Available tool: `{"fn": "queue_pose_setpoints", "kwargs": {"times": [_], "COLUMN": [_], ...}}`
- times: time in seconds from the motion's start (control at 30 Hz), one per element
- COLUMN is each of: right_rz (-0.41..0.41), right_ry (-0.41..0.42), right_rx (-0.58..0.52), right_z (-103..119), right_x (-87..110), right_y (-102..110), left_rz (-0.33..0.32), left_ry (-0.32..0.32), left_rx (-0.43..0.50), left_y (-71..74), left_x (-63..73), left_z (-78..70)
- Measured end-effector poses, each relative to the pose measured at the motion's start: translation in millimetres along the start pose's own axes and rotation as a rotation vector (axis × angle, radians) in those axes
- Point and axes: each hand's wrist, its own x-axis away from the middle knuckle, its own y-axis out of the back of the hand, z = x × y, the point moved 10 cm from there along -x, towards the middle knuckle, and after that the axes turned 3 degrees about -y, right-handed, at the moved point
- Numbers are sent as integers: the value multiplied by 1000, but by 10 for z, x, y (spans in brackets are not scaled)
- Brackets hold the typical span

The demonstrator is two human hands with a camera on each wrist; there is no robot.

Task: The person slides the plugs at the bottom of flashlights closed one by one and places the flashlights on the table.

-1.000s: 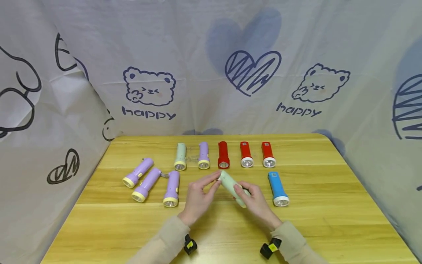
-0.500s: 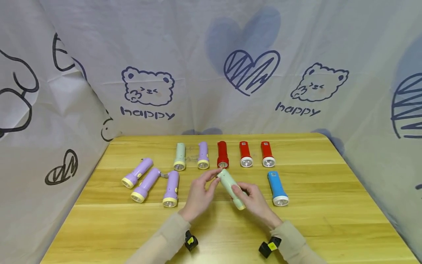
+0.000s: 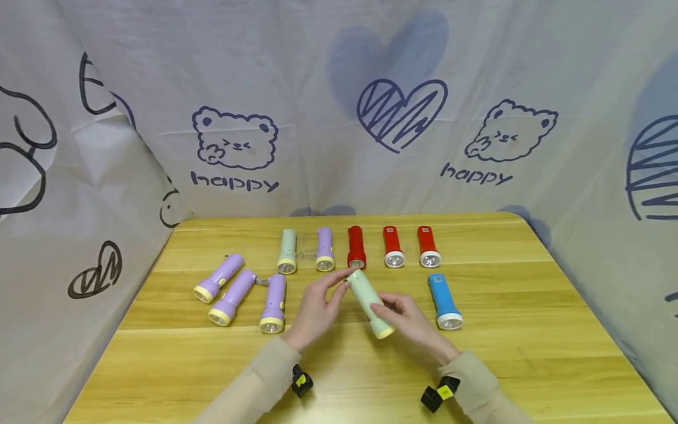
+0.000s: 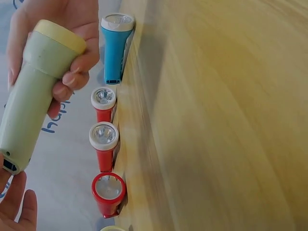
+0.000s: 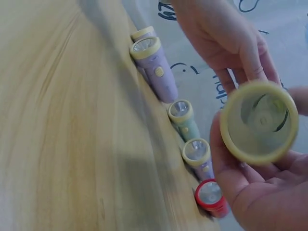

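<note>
A light green flashlight (image 3: 366, 297) with a pale yellow rim is held up above the table, tail toward the back. My right hand (image 3: 406, 318) grips it near the head, thumb on top and fingers around its side. At the tail, my left hand (image 3: 316, 309) pinches the end between thumb and fingertips. A dark slot in the tail (image 4: 9, 164) shows beside the left fingers in the left wrist view. The right wrist view looks into the flashlight's clear lens (image 5: 260, 122), which appears unlit.
Behind the hands, a row holds a green flashlight (image 3: 288, 250), a purple one (image 3: 325, 247), a red one (image 3: 356, 246) and two white-rimmed red ones (image 3: 392, 244). Several purple flashlights (image 3: 274, 300) lie left. A blue flashlight (image 3: 443, 299) lies right. Patterned cloth (image 3: 318, 147) hangs behind the table.
The held green flashlight has turned and swung in my hands, so its yellow rim now shows, pointing nearer me. Both hands keep their hold. The flashlights on the table stay put.
</note>
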Motion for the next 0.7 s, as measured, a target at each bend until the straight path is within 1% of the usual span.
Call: {"fn": "queue_pose_setpoints", "kwargs": {"times": [0.1, 0.27, 0.33, 0.4, 0.5, 0.57, 0.63, 0.7], "right_rz": [29, 61, 72, 76, 47, 13, -25, -59], "right_ry": [-45, -124, -143, -160, -193, -217, -235, -248], "right_rx": [2, 33, 43, 48, 82, 110, 141, 163], "right_z": [-30, -70, -74, -83, -105, -122, -125, -115], "right_x": [8, 4, -1, -3, -5, -6, -7, -8], "right_y": [-9, -25, -32, -25, 45, 125, 218, 305], "left_rz": [14, 51, 66, 85, 118, 139, 162, 179], "left_ry": [-7, -45, -41, -15, 31, 39, 19, -28], "left_rx": [-34, -114, -144, -172, -209, -239, -280, -331], "left_y": [-15, -55, -62, -67, -59, -50, -45, -40], "left_x": [-6, -27, -33, -33, -21, -12, -7, -1], "left_z": [-5, -42, -39, -10, 40, 62, 66, 53]}}
